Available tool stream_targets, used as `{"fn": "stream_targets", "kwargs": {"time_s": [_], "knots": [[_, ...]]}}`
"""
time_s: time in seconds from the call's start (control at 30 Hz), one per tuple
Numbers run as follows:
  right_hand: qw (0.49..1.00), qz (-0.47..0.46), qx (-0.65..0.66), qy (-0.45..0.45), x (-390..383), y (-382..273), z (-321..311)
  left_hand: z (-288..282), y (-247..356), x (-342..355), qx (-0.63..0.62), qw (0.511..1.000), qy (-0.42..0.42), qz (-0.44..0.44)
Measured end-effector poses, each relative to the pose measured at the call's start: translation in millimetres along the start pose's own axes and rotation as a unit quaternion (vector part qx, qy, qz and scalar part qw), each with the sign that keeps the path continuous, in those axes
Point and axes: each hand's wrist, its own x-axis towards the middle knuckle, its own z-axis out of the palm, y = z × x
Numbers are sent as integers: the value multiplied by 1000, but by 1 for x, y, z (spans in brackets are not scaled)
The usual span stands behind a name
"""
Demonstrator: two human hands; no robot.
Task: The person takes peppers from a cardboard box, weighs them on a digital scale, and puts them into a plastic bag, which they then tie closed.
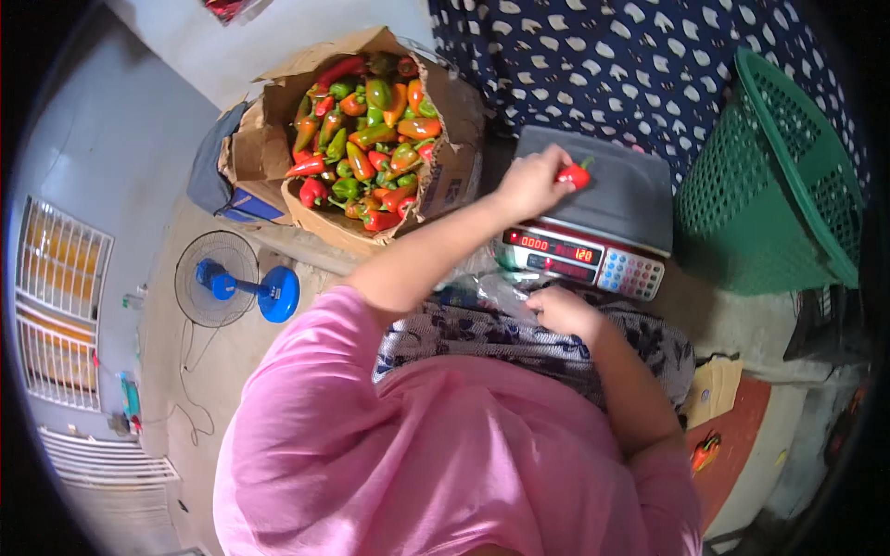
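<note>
My left hand [536, 188] reaches out over the grey plate of a digital scale [616, 199], fingers closed on a small red pepper [576, 176] with a green stem. Whether the pepper touches the plate, I cannot tell. Close to my lap, my right hand [563, 311] is closed on the edge of a see-through plastic bag [501, 292]. To the left of the scale, a torn cardboard box [269, 153] is heaped with red, green and orange peppers [366, 139].
A tall green plastic basket [742, 213] stands right of the scale. Behind hangs a dark blue patterned cloth [593, 65]. A blue fan [275, 294] is on the floor at left, its cord trailing. A few peppers [705, 451] lie on a reddish surface at lower right.
</note>
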Motion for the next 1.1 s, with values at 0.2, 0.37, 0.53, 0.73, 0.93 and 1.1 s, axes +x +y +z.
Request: {"fn": "stream_targets", "kwargs": {"time_s": [0.2, 0.37, 0.53, 0.73, 0.93, 1.1], "knots": [[998, 23, 47, -44, 9, 2, -14, 85, -35, 16, 57, 997, 42, -42], [988, 59, 128, -58, 8, 11, -8, 82, -32, 4, 141, 982, 111, 65], [991, 48, 115, -49, 4, 1, -10, 49, -13, -21, 48, 988, 140, 43], [996, 44, 72, -41, 0, -5, -11, -101, 5, -74, 141, 938, 230, 215], [993, 32, 97, -64, 6, -1, -11, -174, -128, -91, 270, 890, 350, -111], [996, 27, 75, -33, 6, 9, -2, -182, -151, -105, 328, 901, 271, -85]]}}
